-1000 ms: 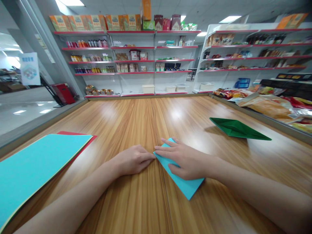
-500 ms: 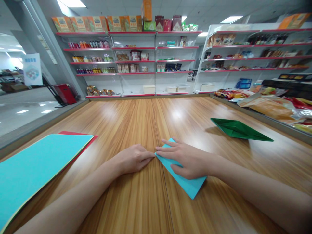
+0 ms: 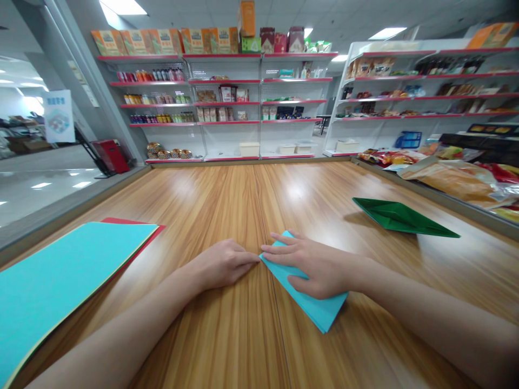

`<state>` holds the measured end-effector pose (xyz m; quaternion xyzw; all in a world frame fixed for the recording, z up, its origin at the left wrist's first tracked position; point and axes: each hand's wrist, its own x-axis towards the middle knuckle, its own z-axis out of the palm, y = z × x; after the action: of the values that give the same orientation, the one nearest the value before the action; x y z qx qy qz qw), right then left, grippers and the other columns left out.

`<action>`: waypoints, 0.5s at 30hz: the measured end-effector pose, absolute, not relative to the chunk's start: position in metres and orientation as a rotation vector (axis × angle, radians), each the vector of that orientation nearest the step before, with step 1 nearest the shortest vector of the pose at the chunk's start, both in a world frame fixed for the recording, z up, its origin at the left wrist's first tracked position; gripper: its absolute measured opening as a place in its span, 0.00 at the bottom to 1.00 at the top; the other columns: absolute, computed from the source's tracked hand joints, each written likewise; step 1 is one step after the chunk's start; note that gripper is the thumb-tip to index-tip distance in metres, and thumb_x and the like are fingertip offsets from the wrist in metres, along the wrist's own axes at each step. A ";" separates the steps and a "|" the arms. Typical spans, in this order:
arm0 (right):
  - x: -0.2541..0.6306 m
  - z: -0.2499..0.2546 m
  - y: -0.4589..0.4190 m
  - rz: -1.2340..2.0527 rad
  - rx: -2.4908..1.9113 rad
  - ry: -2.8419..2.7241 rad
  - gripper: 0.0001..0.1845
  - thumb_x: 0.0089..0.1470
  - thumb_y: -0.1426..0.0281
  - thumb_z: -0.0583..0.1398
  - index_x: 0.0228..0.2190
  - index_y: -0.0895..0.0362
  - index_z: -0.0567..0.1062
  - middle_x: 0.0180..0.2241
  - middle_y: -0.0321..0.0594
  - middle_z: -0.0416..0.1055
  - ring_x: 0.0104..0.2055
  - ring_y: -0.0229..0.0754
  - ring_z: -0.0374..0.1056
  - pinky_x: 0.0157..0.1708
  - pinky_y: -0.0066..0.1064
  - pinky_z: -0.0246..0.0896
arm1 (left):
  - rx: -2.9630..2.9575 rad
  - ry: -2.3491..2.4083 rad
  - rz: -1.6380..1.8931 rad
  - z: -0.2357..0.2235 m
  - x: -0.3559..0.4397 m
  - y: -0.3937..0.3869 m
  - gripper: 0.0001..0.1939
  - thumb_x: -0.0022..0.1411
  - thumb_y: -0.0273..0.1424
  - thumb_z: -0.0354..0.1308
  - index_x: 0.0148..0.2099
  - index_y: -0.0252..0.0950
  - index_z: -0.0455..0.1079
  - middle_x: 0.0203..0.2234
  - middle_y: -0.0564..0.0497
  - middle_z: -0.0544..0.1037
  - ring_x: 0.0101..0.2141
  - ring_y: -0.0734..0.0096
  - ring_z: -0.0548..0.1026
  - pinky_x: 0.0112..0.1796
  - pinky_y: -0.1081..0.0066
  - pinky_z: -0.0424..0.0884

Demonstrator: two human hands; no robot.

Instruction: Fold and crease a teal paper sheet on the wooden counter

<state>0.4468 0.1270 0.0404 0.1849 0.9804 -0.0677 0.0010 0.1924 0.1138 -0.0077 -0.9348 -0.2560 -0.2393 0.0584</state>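
A folded piece of light blue paper (image 3: 324,313) lies flat on the wooden table. My right hand (image 3: 320,265) rests palm down across it with the fingers spread, covering its middle. At the paper's left corner, my left hand (image 3: 227,262) has thumb and forefinger pinched together, their tips on that corner. The other fingers of the left hand are curled in. Farther right stands a folded green paper boat (image 3: 405,216), apart from both hands.
On the left lies a stack of coloured sheets (image 3: 81,265), light blue on top, with a red sheet (image 3: 160,229) sticking out beneath. Packaged goods (image 3: 454,178) sit beyond the table's right edge. Stocked shelves (image 3: 231,102) stand behind the wooden table (image 3: 211,200).
The whole view has shifted slightly to the right in the picture. Both hands keep nearly the same pose on the blue paper.
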 end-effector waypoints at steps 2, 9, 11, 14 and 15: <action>0.447 0.040 0.127 -0.219 0.577 3.087 0.36 0.52 0.71 0.54 0.62 0.56 0.55 0.62 0.42 0.54 0.66 0.54 0.41 0.61 0.52 0.40 | -2.852 -0.769 -0.734 -0.007 0.192 0.113 0.12 0.65 0.27 0.49 0.44 0.35 0.74 0.24 0.48 0.77 0.25 0.72 0.74 0.27 0.74 0.65; 0.448 0.038 0.127 -0.230 0.582 3.092 0.35 0.52 0.70 0.54 0.62 0.55 0.55 0.61 0.42 0.56 0.65 0.53 0.42 0.62 0.52 0.38 | -2.881 -0.773 -0.727 -0.009 0.191 0.114 0.13 0.64 0.25 0.49 0.45 0.34 0.74 0.24 0.49 0.75 0.25 0.72 0.73 0.28 0.73 0.65; 0.448 0.038 0.127 -0.217 0.586 3.083 0.36 0.52 0.70 0.54 0.62 0.56 0.54 0.61 0.41 0.55 0.65 0.54 0.42 0.62 0.52 0.38 | -2.868 -0.766 -0.722 -0.010 0.191 0.114 0.12 0.64 0.26 0.49 0.44 0.33 0.74 0.24 0.48 0.76 0.25 0.71 0.73 0.28 0.72 0.65; 0.447 0.039 0.126 -0.202 0.592 3.077 0.36 0.52 0.69 0.53 0.62 0.56 0.54 0.61 0.41 0.55 0.65 0.54 0.42 0.61 0.53 0.38 | -2.877 -0.762 -0.698 -0.009 0.191 0.114 0.12 0.64 0.26 0.49 0.44 0.34 0.74 0.25 0.48 0.76 0.26 0.71 0.74 0.28 0.72 0.65; 0.447 0.039 0.125 -0.197 0.596 3.077 0.35 0.52 0.69 0.53 0.62 0.56 0.54 0.61 0.41 0.55 0.65 0.54 0.42 0.61 0.52 0.38 | -2.882 -0.766 -0.691 -0.009 0.192 0.114 0.12 0.64 0.26 0.49 0.44 0.34 0.73 0.25 0.48 0.76 0.26 0.71 0.74 0.28 0.72 0.65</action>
<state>0.4466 0.1254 0.0388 0.1897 0.9798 -0.0627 0.0005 0.1916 0.1139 -0.0089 -0.9407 -0.2501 -0.2256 0.0404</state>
